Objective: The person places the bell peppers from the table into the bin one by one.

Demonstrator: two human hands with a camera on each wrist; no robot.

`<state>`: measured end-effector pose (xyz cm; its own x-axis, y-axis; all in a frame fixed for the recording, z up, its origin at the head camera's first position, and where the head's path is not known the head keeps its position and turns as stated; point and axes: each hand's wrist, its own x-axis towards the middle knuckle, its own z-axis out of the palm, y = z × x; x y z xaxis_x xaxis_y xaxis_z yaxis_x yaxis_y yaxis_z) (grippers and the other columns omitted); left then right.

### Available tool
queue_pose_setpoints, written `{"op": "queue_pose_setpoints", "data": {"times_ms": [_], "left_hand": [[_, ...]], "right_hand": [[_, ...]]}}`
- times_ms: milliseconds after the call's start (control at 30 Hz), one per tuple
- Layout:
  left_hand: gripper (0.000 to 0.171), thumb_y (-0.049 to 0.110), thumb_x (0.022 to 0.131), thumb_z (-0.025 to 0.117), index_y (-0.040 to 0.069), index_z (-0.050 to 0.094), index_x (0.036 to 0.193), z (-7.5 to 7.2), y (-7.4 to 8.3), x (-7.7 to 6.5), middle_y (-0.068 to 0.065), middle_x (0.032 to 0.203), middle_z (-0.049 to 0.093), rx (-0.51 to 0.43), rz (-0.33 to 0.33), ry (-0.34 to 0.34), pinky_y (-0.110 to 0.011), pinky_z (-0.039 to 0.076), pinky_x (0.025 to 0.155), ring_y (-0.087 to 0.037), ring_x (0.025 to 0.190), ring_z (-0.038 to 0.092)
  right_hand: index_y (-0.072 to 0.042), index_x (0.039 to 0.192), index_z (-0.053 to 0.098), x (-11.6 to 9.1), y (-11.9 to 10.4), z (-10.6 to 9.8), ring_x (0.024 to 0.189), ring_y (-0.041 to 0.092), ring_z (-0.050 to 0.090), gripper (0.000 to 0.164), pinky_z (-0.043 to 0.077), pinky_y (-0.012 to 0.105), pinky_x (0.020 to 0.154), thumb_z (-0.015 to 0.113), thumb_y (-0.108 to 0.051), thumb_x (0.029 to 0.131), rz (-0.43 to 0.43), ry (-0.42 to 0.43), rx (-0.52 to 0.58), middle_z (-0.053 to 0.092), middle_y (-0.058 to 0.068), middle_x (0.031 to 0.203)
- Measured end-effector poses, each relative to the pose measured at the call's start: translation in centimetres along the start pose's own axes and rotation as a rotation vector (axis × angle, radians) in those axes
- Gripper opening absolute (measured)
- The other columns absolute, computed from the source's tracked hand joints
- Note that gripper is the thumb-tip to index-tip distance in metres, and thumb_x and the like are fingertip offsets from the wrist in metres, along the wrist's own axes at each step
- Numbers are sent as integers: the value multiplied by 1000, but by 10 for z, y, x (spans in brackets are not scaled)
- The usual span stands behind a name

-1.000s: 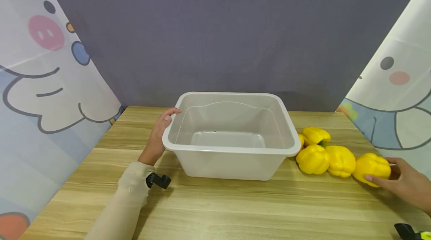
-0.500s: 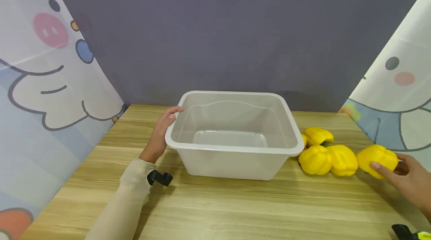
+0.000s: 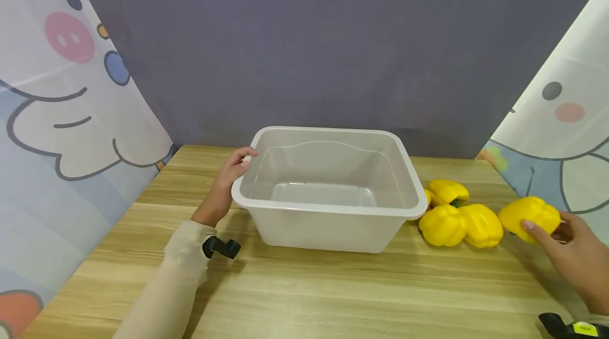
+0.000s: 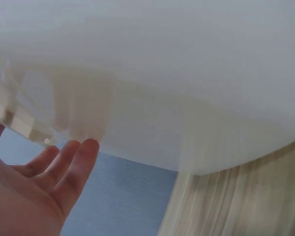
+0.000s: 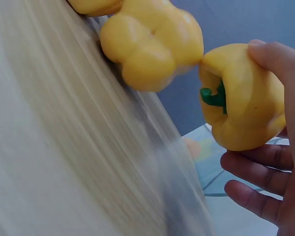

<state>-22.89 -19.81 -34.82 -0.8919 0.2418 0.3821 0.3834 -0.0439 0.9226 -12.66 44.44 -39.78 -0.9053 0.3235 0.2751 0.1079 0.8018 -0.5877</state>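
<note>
My right hand (image 3: 581,254) holds a yellow bell pepper (image 3: 528,214) between thumb and fingers, raised off the table at the right. In the right wrist view this bell pepper (image 5: 250,105) shows its green stem, facing away from the palm. At the left side of a light grey plastic tub (image 3: 314,227), my left hand (image 3: 223,185) grips the rim. The left wrist view has its fingers (image 4: 78,169) against the tub's outer wall under the rim. More yellow bell peppers (image 3: 481,226) lie grouped by the tub's right side, one partly hidden behind it.
The wooden table (image 3: 333,296) carries everything. A dark grey panel (image 3: 333,43) stands right behind the tub. Cartoon-printed sheets (image 3: 71,111) flank the table on both sides.
My right hand has lifted its bell pepper up off the table, slightly apart from the others. The left hand stays on the tub's rim. The view shifts slightly.
</note>
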Motion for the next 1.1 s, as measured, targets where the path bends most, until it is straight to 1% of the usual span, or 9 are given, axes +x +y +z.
{"op": "queue_pose_setpoints", "data": {"times_ms": [100, 167, 267, 367, 467, 533, 600, 1000, 1100], "left_hand": [[32, 25, 102, 42, 7, 49, 127, -2, 0, -1, -15, 122, 47, 1, -3, 6, -31, 52, 72, -28, 95, 56], [31, 25, 102, 42, 7, 50, 126, -2, 1, -1, -15, 123, 47, -1, 0, 13, -31, 52, 72, -27, 95, 56], [32, 25, 102, 42, 7, 50, 127, -2, 1, 0, -15, 124, 46, 1, 11, 20, -31, 52, 72, -29, 95, 56], [33, 25, 102, 42, 4, 49, 127, 0, 2, 1, -16, 125, 46, 6, 23, 25, -32, 52, 73, -30, 95, 56], [32, 23, 101, 41, 4, 49, 126, 2, 3, 1, -15, 125, 46, 13, 26, 37, -31, 51, 73, -28, 95, 55], [32, 22, 101, 41, 5, 50, 126, 2, 2, 1, -13, 125, 47, 18, 22, 48, -30, 50, 74, -26, 96, 55], [32, 22, 101, 40, 4, 49, 126, 2, 1, 1, -12, 127, 47, 27, 22, 52, -29, 49, 74, -25, 97, 54], [40, 24, 100, 39, -1, 47, 130, 2, -4, 1, -14, 129, 47, 33, 36, 52, -29, 49, 75, -25, 98, 54], [41, 24, 100, 39, -2, 47, 131, 2, -5, 0, -16, 129, 47, 33, 41, 46, -30, 50, 76, -26, 98, 54]], "right_hand": [[22, 140, 29, 1, -7, 1, 69, -10, 36, 75, 39, 14, 49, 59, -34, 100, 1, 32, 23, 47, 45, 115], [22, 140, 29, 3, -12, 1, 67, -14, 34, 74, 39, 14, 49, 58, -34, 101, 8, 39, 40, 47, 45, 115], [22, 142, 27, 5, -21, 0, 70, -10, 37, 77, 39, 12, 49, 57, -36, 100, 21, 41, 46, 46, 45, 119], [21, 144, 26, 6, -30, 0, 74, 2, 44, 81, 36, 11, 50, 60, -38, 99, 11, 57, 20, 46, 45, 121], [20, 144, 25, 7, -39, 2, 84, 30, 55, 82, 32, 11, 51, 60, -38, 99, 0, 70, -6, 45, 45, 123], [20, 145, 24, 7, -45, 3, 95, 49, 52, 82, 29, 12, 53, 59, -38, 99, -1, 73, -15, 43, 45, 125], [19, 146, 23, 7, -50, 5, 104, 57, 48, 82, 27, 14, 56, 58, -38, 100, -3, 71, -14, 42, 45, 127], [17, 146, 28, 16, -67, 11, 107, 55, 47, 77, 28, 17, 62, 57, -37, 100, -69, 57, 39, 44, 45, 130], [16, 145, 30, 19, -71, 13, 101, 47, 50, 75, 30, 13, 61, 57, -38, 100, -72, 53, 58, 45, 44, 131]]}}
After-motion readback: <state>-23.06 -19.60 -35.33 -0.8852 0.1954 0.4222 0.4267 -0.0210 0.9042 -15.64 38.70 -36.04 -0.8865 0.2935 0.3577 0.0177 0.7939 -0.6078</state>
